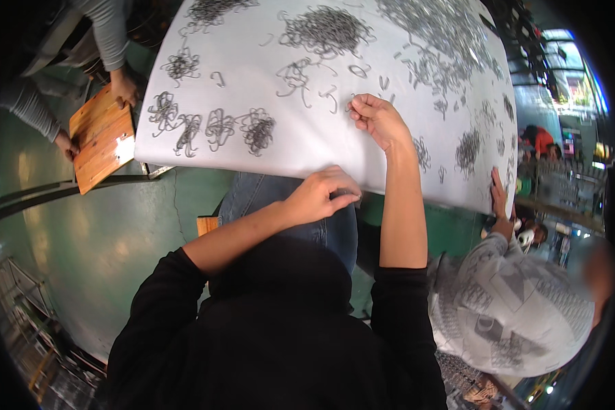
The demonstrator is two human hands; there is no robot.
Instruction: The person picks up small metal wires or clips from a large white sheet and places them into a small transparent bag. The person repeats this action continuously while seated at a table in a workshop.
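A white-covered table (301, 133) carries several piles of dark metal wire hooks. Over its middle, my right hand (379, 121) is closed in a pinch; a small dark bit shows at the fingertips, too small to name. Just beyond and to its left lie loose curved hooks (297, 76), with a large heap of hooks (328, 31) farther back. My left hand (322, 195) is at the near table edge, its fingers curled and the thumb pressed in; whatever they may hold is hidden. Small hook bundles (257, 131) sit left of both hands.
Many small metal pieces (444, 41) spread over the far right of the table. At left, another person's hands hold a wooden board (102, 140). A person in a grey patterned top (519, 307) sits close on my right, one hand (500, 195) at the table edge.
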